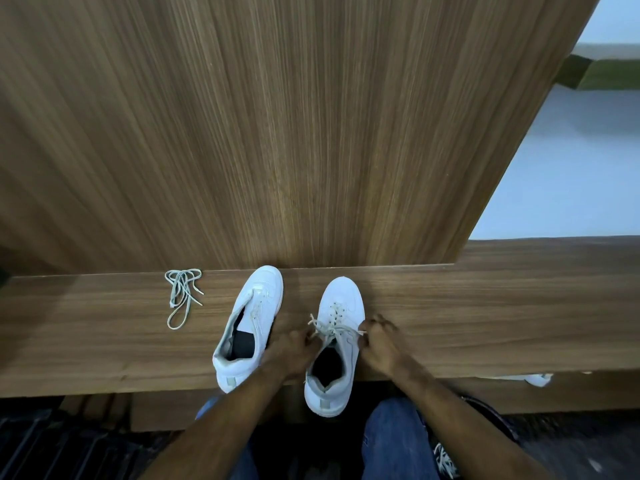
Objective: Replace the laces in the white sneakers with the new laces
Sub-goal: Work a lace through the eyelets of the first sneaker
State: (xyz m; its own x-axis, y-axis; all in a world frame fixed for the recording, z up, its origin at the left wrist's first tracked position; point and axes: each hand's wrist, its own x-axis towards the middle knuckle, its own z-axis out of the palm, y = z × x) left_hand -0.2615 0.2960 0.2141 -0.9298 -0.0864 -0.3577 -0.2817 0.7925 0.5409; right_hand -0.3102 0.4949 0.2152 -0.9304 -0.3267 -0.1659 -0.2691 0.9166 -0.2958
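Note:
Two white sneakers stand on a narrow wooden ledge (485,327), toes pointing away from me. The left sneaker (249,327) has its tongue loose and little lacing visible. The right sneaker (341,341) carries a pale lace (332,329) through its eyelets, and its heel hangs over the ledge's front edge. My left hand (291,355) pinches the lace's left end beside the sneaker's opening. My right hand (379,344) holds the lace's right end on the other side. A loose pale lace (181,296) lies folded on the ledge, further left.
A tall wood-grain panel (277,133) rises right behind the ledge. My knees in blue jeans (394,441) sit below the ledge. A white object (538,379) pokes out under the ledge at right. Dark floor lies below.

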